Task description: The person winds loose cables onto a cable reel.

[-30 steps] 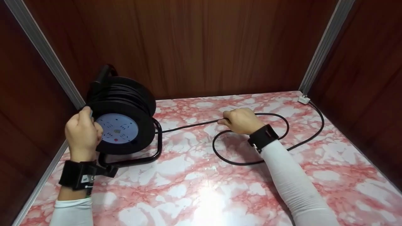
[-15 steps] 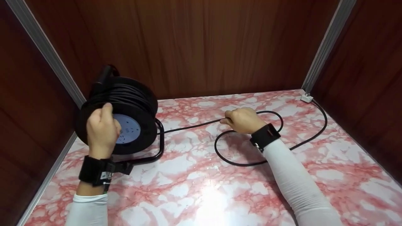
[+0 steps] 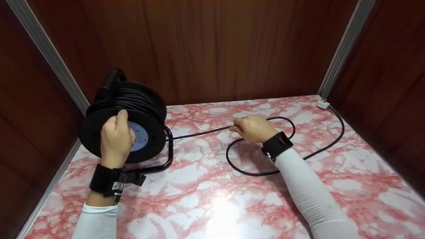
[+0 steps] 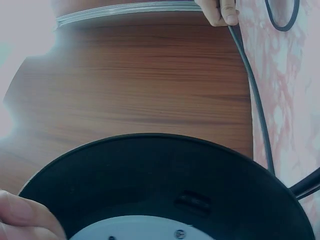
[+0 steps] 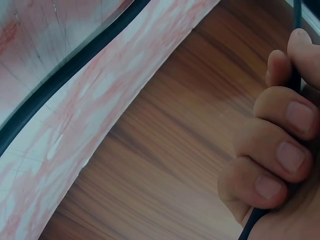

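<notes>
A black cable reel [image 3: 91, 129] with a pale blue socket face [image 3: 141, 137] stands at the left, black cable wound on its drum. My left hand [image 3: 116, 141] is curled at the front of the reel, gripping a winding knob that its fingers hide. In the left wrist view, only fingertips [image 4: 25, 220] show beside the black disc. My right hand [image 3: 254, 128] holds the black cable [image 3: 199, 133] in the middle of the table. Its fingers are wrapped around the cable [image 5: 297, 15] in the right wrist view. Between reel and right hand the cable runs nearly straight.
Beyond the right hand the cable loops over the pink marbled table [image 3: 186, 199]. It ends at a white plug [image 3: 322, 104] in the far right corner. Brown wood panels [image 3: 215, 49] enclose the back and sides. The reel's black tube frame [image 3: 170, 152] rests on the table.
My left hand has swung rightward across the reel's front, and the disc has turned with it. The cable loop behind the right hand has shrunk slightly. The right hand stays almost in place.
</notes>
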`<state>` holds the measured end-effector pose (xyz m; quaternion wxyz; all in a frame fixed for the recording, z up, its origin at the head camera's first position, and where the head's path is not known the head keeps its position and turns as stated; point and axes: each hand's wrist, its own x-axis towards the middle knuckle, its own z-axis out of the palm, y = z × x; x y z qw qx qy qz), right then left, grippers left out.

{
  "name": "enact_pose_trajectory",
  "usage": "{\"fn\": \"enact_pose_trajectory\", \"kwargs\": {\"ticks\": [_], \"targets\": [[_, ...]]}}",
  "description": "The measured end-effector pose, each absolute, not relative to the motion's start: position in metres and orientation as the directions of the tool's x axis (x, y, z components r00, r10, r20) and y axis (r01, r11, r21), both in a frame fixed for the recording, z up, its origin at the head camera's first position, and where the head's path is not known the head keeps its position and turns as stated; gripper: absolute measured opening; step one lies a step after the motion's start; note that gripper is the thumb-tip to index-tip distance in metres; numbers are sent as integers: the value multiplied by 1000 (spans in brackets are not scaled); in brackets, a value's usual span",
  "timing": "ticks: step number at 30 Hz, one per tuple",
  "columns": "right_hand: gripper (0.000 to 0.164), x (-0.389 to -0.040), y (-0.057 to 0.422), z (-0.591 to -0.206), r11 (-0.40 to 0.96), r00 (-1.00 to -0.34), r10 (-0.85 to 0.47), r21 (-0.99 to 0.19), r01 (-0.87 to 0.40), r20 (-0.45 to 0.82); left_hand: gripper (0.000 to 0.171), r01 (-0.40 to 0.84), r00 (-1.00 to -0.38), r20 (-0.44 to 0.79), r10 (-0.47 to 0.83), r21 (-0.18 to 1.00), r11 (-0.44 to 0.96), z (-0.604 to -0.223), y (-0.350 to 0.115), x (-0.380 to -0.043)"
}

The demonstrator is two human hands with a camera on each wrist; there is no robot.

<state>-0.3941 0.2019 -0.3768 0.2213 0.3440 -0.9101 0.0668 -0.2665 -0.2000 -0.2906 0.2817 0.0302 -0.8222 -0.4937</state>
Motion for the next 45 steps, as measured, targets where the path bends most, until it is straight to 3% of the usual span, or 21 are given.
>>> {"fn": "enact_pose_trajectory", "kwargs": {"ticks": [8,14,26,34,45], "targets": [[36,-394,208,-378,768,-679,-579,24,-640,452,64,188,-857,418,-303,798,572,-291,-187,-268],[38,-393,206,-376,764,-685,-587,16,-645,431,61,211,-842,472,-262,734,645,-300,-177,-272],[39,-391,200,-374,759,-683,-597,20,-651,421,56,182,-904,417,-97,578,796,-334,-163,-274],[35,-394,208,-375,743,-659,-596,4,-669,459,56,142,-939,344,-30,465,874,-362,-165,-274],[38,-395,211,-372,753,-704,-580,-60,-655,410,58,47,-981,189,-34,408,912,-393,-187,-271]]}}
